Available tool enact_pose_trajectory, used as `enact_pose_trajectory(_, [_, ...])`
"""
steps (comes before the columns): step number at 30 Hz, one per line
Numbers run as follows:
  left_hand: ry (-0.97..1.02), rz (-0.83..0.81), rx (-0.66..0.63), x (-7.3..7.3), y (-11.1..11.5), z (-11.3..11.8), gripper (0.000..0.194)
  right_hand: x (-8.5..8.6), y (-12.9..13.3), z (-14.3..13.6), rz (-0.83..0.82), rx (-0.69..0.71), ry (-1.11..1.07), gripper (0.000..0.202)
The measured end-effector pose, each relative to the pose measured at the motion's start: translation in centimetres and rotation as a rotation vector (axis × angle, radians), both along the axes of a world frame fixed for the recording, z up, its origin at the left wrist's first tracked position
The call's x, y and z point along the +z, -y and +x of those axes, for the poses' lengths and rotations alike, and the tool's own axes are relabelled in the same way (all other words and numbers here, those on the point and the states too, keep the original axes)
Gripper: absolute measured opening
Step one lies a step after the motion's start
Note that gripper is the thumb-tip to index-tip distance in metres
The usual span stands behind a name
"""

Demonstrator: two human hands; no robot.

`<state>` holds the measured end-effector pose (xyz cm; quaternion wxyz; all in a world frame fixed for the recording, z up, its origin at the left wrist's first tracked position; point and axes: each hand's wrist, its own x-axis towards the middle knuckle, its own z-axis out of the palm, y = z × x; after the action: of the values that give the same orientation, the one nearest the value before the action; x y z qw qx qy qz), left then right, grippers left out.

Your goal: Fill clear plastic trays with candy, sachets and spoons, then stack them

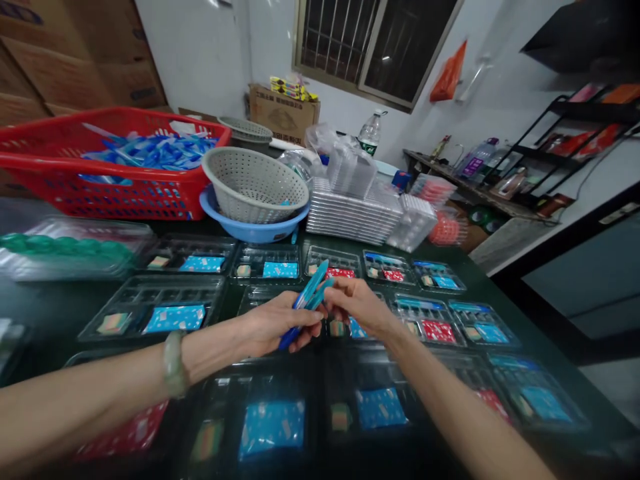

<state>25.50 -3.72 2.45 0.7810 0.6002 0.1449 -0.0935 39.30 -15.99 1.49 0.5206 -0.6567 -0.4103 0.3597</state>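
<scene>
The left hand (280,320) is closed around a small bunch of blue pens (311,288), slim and glossy, darker blue at the lower end and paler toward the upper ends, held at a slant above the trays. The right hand (363,303) has its fingertips pinched on the paler end of one.

Beneath and around them, clear compartment trays stand in rows on the dark worktop (533,340). Every tray that shows clearly has a small striped block (114,323) and a patterned packet, either blue (175,319) or red (439,331). Those toward the right also have blue pens along their far edge; those at the far left have that long slot bare. So the set looks partly filled, though blur over the nearest row makes its count uncertain.

Farther out, a red basket (60,170) holds many more pens, beside a grey colander (255,193) resting in a blue basin (260,232) and stacked clear trays (350,217).
</scene>
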Motion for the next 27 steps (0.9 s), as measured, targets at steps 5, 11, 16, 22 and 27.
enact_pose_trajectory(5, [-0.012, -0.085, -0.128, -0.3, -0.2, -1.4, 0.027, -0.7, 1.3, -2.0, 0.049, -0.098, -0.366, 0.026])
enact_pose_trajectory(11, [-0.056, -0.086, 0.014, 0.5, -3.4, -3.1, 0.028, -0.7, 0.8, 5.0, 0.113, -0.374, -0.192, 0.026])
enact_pose_trajectory(16, [-0.027, -0.061, 0.080, 1.0, -5.4, -4.3, 0.028, -2.6, -2.7, 11.1, 0.120, -0.471, 0.099, 0.023])
enact_pose_trajectory(22, [-0.042, -0.021, 0.137, 1.3, -6.0, -5.0, 0.023, -4.3, -5.0, 15.2, 0.105, -0.420, 0.416, 0.015])
enact_pose_trajectory(27, [-0.048, -0.008, 0.147, 1.9, -6.1, -5.1, 0.020, -4.9, -4.5, 16.0, 0.091, -0.363, 0.539, 0.019])
